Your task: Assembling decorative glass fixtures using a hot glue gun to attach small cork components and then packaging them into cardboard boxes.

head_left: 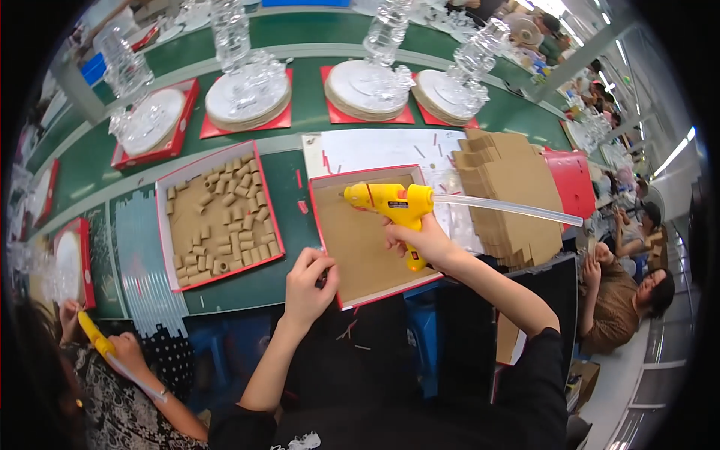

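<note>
Right hand (pixel 429 241) grips glue gun (pixel 397 204).

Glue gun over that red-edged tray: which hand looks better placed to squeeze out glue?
Probably the right hand: it grips the yellow glue gun, nozzle over the tray. The left hand rests on the tray's near corner.

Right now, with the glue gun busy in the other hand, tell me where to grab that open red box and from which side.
Grip the near left corner of the red box, coming in from the person's own side. The left hand already rests there. The box is shallow with a thin upright rim, so the fingers could likely pinch it. The right hand holds the glue gun over the box's middle, so the far side is crowded.
</note>
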`<state>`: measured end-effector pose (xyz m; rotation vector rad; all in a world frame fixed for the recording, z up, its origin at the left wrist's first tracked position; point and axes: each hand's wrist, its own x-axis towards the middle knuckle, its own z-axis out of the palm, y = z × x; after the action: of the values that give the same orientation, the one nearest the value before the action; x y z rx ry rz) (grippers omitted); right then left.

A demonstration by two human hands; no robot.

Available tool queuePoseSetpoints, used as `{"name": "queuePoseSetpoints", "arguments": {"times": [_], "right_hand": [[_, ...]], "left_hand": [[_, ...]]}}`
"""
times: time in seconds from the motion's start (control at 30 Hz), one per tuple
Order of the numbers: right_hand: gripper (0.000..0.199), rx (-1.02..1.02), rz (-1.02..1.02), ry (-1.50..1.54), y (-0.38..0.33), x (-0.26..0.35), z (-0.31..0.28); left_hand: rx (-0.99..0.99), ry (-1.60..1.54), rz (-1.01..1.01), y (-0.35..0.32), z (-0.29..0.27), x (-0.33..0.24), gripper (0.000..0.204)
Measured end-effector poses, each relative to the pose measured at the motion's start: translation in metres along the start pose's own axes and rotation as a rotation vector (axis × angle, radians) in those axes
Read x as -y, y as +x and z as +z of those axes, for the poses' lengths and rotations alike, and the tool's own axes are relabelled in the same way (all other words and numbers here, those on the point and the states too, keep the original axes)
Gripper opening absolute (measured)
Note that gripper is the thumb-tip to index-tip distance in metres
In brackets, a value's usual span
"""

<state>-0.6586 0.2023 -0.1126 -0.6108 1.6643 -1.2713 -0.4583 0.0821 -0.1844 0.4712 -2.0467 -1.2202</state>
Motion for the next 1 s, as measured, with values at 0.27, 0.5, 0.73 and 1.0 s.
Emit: {"name": "queuePoseSetpoints", "arguments": {"times": [0.27, 0.5, 0.73, 1.0], "right_hand": [[0.020, 0.068, 0.065, -0.071, 0.008, -0.005, 0.011], [0.016, 0.041, 0.050, -0.070, 0.013, -0.006, -0.001], [0.010, -0.011, 0.036, -0.118, 0.012, -0.020, 0.004], [0.017, -0.039, 0.055, -0.124, 0.000, -0.022, -0.010]], "left_hand": [[0.007, -0.016, -0.033, -0.010, -0.003, -0.002, 0.004], [0.028, -0.027, -0.018, 0.004, -0.001, -0.002, 0.004], [0.009, 0.066, -0.007, -0.010, -0.005, -0.003, 0.002], [0.036, 0.049, 0.058, -0.013, 0.007, -0.005, 0.005]]}}
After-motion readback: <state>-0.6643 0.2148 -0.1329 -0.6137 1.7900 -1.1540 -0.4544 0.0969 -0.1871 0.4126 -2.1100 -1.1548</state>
